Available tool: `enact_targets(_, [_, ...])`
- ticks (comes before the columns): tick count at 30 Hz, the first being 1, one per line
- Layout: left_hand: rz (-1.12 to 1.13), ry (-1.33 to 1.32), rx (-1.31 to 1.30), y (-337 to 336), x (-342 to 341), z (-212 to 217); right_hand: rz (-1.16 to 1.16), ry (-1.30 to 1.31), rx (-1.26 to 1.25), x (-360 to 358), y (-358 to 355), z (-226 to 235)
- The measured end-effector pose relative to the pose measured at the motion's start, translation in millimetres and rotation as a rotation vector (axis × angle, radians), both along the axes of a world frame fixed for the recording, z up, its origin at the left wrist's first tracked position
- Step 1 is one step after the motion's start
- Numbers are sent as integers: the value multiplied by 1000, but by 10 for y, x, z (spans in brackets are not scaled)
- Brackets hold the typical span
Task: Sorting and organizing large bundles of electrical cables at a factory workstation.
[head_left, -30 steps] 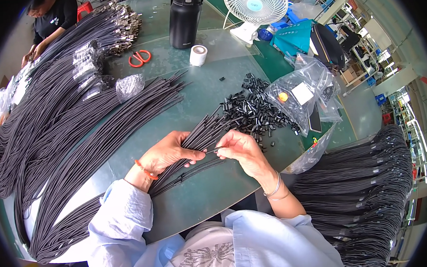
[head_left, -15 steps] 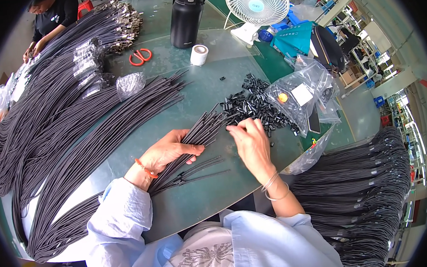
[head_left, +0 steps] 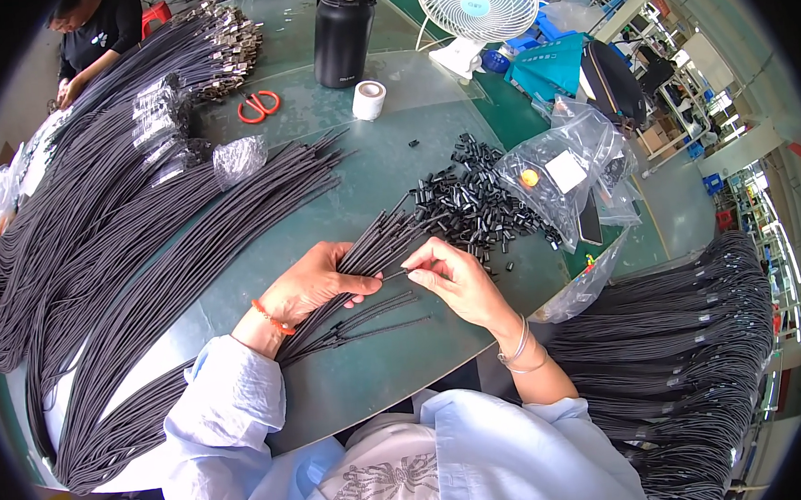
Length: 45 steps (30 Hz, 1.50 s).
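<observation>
My left hand (head_left: 324, 278) is closed round a bundle of thin black cords (head_left: 383, 237), their loose ends fanning out past the thumb. One cord reaches from that thumb to my right hand (head_left: 453, 282), whose thumb and forefinger pinch its end. Whether a small black piece sits between those fingertips is too small to tell. Just beyond the right hand lies a heap of small black tubular pieces (head_left: 479, 190). Below the held bundle, a few separate cords (head_left: 368, 325) spread over the green table (head_left: 372, 380).
Long bundles of black cord (head_left: 199, 253) cover the left side; more cords (head_left: 663, 344) hang at the right. Farther off stand a black bottle (head_left: 343, 38), white roll (head_left: 368, 100), red-handled scissors (head_left: 259, 106) and fan (head_left: 477, 7). Clear plastic bags (head_left: 560, 162) lie right. A co-worker (head_left: 98, 35) sits far left.
My right hand has come back from the edge of the heap toward my left hand and now pinches a cord end. The left hand keeps its hold on the bundle.
</observation>
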<state>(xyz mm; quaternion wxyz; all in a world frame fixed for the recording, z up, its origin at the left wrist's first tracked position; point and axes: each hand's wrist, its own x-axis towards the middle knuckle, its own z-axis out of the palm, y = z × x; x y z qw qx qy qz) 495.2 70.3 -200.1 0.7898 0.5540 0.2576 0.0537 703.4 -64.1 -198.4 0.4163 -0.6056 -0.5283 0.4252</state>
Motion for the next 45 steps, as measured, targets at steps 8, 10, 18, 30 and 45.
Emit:
enact_targets(8, [13, -41, 21, 2, -12, -58, 290, -835, 539, -605, -111, 51])
enact_targets(10, [27, -31, 2, -13, 4, -25, 193, -675, 541, -569, -104, 32])
enact_targets(18, [29, -17, -56, -15, -1, -27, -303, -1036, 338, 126, -44, -64])
enact_targets(30, [-4, -30, 13, -7, -7, -36, -131, -464, 215, 9, -71, -5])
enact_targets(45, [58, -26, -25, -24, -20, -25, 207, -761, 495, -517, -150, 41])
